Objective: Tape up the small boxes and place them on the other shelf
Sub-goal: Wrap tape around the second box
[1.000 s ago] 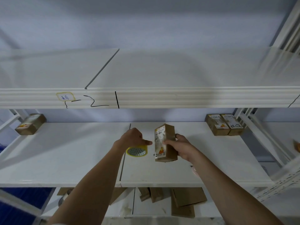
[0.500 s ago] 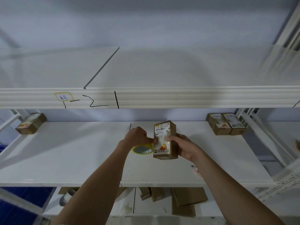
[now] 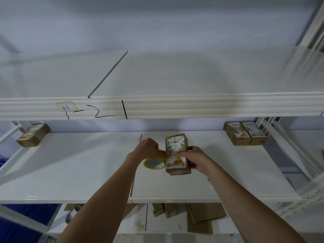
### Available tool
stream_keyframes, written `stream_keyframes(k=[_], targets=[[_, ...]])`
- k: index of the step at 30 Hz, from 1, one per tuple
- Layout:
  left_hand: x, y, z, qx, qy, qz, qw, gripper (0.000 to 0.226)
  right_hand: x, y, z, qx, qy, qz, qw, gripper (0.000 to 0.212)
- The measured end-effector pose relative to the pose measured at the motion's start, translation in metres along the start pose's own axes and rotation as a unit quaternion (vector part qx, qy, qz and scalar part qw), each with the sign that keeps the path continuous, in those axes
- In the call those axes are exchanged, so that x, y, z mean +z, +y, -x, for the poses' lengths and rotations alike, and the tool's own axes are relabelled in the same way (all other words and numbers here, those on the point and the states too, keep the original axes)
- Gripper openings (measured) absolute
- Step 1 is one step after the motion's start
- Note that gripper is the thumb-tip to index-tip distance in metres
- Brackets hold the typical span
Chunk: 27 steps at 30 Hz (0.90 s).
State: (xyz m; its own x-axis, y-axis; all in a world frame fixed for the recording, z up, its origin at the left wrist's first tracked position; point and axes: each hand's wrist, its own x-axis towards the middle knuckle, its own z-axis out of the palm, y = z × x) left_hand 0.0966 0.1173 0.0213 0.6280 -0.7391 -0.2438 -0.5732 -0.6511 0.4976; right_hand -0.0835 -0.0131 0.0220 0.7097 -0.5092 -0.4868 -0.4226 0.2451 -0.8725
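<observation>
A small brown cardboard box with a white shipping label stands on end over the middle shelf. My right hand grips its right side, thumb across the label. My left hand holds a yellow-rimmed roll of clear tape right beside the box, its fingertips touching the box's left edge at mid height. Whether a tape strip is stuck on the box is hard to tell.
Two labelled boxes lie side by side at the shelf's back right, one more box at the back left. The upper shelf juts out above. Flattened cardboard pieces lie on the lower shelf.
My left hand with the tape roll has moved right until it touches the box. The box has turned its labelled face towards me.
</observation>
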Motion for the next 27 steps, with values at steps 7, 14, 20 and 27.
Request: stream_keyframes(k=[7,14,20,27], targets=[[-0.008,-0.023,0.001,0.011,-0.042,0.085,0.995,0.038,-0.018,0.003,0.000,0.008,-0.004,-0.003,1.000,0.037],[-0.006,-0.021,-0.002,0.008,-0.008,0.064,0.998,0.045,-0.020,0.006,-0.006,0.008,-0.008,-0.012,1.000,0.053],[-0.007,-0.020,0.003,-0.019,0.020,-0.084,0.996,0.058,-0.028,0.005,-0.002,-0.008,-0.018,-0.023,1.000,0.051],[-0.009,-0.014,0.002,-0.026,0.013,-0.065,0.997,0.058,-0.032,0.004,0.000,-0.024,-0.035,-0.069,0.997,0.054]])
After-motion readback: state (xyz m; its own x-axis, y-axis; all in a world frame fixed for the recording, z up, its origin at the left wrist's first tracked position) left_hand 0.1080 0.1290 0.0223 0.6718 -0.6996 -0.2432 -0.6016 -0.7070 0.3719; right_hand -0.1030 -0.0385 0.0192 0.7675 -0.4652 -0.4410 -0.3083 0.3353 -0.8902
